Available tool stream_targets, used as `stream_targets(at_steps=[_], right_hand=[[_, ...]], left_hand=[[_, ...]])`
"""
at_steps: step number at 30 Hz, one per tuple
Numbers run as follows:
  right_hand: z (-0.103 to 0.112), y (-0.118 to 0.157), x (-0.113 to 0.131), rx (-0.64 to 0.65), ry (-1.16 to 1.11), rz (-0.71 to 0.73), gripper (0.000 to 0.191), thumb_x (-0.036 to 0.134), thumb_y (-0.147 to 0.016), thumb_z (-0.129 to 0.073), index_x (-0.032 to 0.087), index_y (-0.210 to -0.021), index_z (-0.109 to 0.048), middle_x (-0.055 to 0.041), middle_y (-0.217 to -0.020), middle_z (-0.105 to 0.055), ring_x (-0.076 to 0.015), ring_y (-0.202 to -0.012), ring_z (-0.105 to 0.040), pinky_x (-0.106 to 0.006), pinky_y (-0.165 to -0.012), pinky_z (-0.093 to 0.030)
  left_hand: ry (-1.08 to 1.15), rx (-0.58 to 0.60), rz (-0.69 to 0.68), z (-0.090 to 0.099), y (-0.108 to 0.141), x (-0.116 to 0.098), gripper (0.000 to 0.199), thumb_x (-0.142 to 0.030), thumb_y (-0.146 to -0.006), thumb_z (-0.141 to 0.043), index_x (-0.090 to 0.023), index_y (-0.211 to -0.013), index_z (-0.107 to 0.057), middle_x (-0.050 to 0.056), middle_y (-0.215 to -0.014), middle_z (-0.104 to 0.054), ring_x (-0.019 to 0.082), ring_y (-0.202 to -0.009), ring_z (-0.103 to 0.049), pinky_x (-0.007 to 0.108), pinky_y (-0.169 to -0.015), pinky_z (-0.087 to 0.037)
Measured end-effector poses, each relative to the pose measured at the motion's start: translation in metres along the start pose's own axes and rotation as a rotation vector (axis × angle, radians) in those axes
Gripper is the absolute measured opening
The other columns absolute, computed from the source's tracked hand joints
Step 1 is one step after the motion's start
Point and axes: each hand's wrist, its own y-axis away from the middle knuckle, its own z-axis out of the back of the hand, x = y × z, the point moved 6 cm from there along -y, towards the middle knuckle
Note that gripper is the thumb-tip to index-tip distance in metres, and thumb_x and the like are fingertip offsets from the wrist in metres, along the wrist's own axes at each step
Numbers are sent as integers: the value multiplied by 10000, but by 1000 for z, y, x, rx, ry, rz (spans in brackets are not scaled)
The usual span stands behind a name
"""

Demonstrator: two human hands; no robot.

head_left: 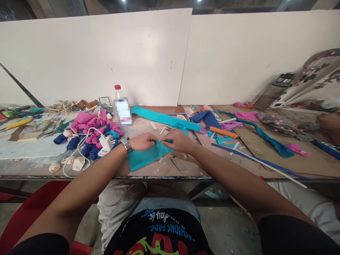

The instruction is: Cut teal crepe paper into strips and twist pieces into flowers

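Both my hands meet over the front of the table, pinching the top edge of a piece of turquoise crepe paper [148,156]. My left hand [142,142], with a metal watch at the wrist, has its fingertips closed on that edge. Close beside it, my right hand [178,140] is closed on the same edge, which looks rolled or gathered there. The sheet hangs flat towards me, down on the tabletop. Just behind my hands lies a long folded strip of turquoise paper [164,118].
At left are a heap of pink and blue paper flowers [90,122], a white charger [105,141] with its cable, and a bottle [123,109]. An orange utility knife [223,132] and long paper strips lie right. A co-worker's hand [328,125] shows far right.
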Motion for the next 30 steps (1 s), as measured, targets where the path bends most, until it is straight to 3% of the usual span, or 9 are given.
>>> stream_targets(at_steps=[12, 17, 20, 26, 30], right_hand=[[5, 1, 7, -88, 5, 98, 198, 296, -967, -641, 250, -1020, -825, -33, -926, -838, -209, -782, -733, -381, -851, -477], [7, 2, 10, -121, 24, 115, 191, 286, -966, -641, 260, -987, -829, -27, -894, -836, -213, -783, -727, -387, -843, -481], [7, 2, 8, -120, 23, 105, 189, 285, -967, -640, 257, -1008, -823, -27, -906, -837, -212, -787, -727, -390, -857, -477], [6, 1, 8, -79, 16, 70, 153, 298, -955, -660, 237, -953, -801, -35, -928, -836, -225, -828, -728, -402, -897, -465], [6, 0, 7, -72, 8, 40, 143, 280, -945, -657, 237, -950, -793, -38, -935, -834, -236, -850, -734, -421, -926, -454]], left_hand=[[157, 12, 73, -1, 0, 5, 167, -255, -763, -510, -166, -770, -651, -13, -662, -567, 149, -619, -469, 279, -605, -379], [118, -83, 52, 4, -1, 3, 256, -378, -862, -557, -158, -813, -680, 16, -766, -632, 181, -757, -526, 297, -716, -417], [99, -97, 49, 4, -2, 3, 364, -479, -917, -549, -154, -802, -665, 8, -746, -602, 168, -734, -497, 293, -711, -395], [82, -77, 46, 3, -2, 4, 342, -455, -918, -581, -144, -824, -688, -11, -704, -571, 137, -687, -457, 273, -677, -370], [103, -121, 28, 4, -2, 4, 336, -446, -908, -614, -134, -876, -735, 8, -751, -654, 146, -717, -510, 282, -710, -405]])
